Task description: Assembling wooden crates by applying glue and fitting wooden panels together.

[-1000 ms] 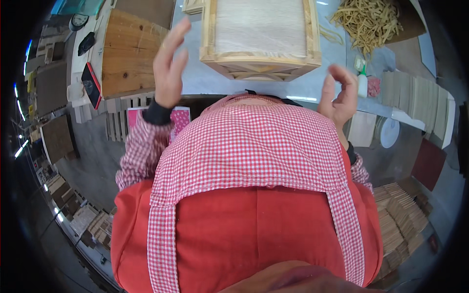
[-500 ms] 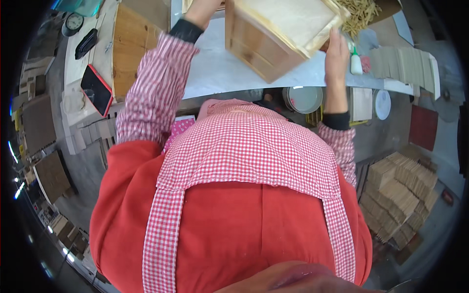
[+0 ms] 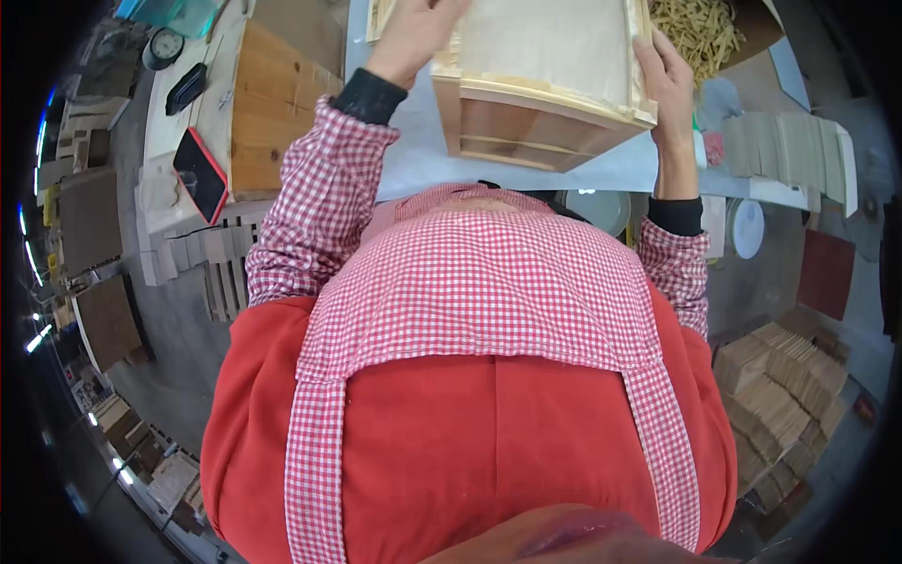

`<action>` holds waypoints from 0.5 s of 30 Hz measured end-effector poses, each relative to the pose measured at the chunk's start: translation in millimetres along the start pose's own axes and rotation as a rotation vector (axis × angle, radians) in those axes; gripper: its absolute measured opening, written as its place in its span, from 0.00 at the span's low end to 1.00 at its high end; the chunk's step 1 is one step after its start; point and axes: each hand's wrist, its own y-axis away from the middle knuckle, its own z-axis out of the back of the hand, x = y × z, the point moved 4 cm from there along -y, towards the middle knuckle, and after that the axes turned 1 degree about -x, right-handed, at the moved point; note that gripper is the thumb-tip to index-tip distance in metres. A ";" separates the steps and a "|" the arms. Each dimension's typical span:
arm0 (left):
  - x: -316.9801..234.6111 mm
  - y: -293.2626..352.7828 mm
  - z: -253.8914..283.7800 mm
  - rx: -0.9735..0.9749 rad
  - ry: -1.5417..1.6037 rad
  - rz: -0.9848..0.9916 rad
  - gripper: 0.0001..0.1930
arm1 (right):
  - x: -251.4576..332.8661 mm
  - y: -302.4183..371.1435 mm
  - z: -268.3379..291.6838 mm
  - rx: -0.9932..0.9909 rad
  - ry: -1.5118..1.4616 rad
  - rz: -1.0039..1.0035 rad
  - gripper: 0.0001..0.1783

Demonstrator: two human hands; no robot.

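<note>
A wooden box (image 3: 536, 122) with a pale top panel framed by thin strips is between my two hands over the table. At its left side, my left hand (image 3: 420, 39) grips near the upper edge, with the fingertips partly cut off by the picture's top. My right hand (image 3: 668, 86) is closed against the right side, its fingers bent over the edge. The box's brown near wall faces me, and its far end is outside the picture.
Thin wooden strips (image 3: 697, 36) fill a carton at the far right. Grey-green boards (image 3: 787, 150) lie along the table's right part. To the left are a wooden panel (image 3: 279, 108), a red-edged tablet (image 3: 200, 176) and a small clock (image 3: 163, 48). Stacked wooden pieces (image 3: 785, 385) stand lower right.
The box has turned so that its near wall now faces me, where a corner pointed toward me before. Both hands have shifted with it, the right one farther away from me.
</note>
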 end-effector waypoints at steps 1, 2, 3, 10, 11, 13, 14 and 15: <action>-0.6 3.9 0.6 0.015 0.081 0.111 0.19 | -2.8 -2.0 1.7 0.033 0.080 0.050 0.17; 4.6 4.5 -0.6 0.034 0.074 0.117 0.19 | -4.8 -1.7 3.4 0.066 0.161 0.097 0.16; 15.7 7.7 2.7 -0.015 0.095 0.106 0.19 | -4.4 -4.6 1.8 0.061 0.152 0.093 0.16; -14.7 9.0 -8.0 -0.032 0.202 0.109 0.22 | 2.9 -30.4 -18.5 0.040 -0.485 0.870 0.22; -19.5 14.8 -5.0 -0.054 0.285 0.090 0.22 | 11.4 -23.2 -19.5 0.024 -0.492 0.856 0.22; -3.9 21.3 3.3 -0.066 0.202 0.131 0.23 | 19.7 -15.3 -23.3 0.130 -0.096 0.221 0.20; 4.7 18.4 7.5 -0.081 0.135 0.149 0.23 | 12.1 -16.2 -20.9 0.178 0.097 -0.090 0.20; 10.5 13.1 13.4 -0.098 0.068 0.164 0.24 | 2.8 -19.1 -16.5 0.165 0.083 -0.090 0.20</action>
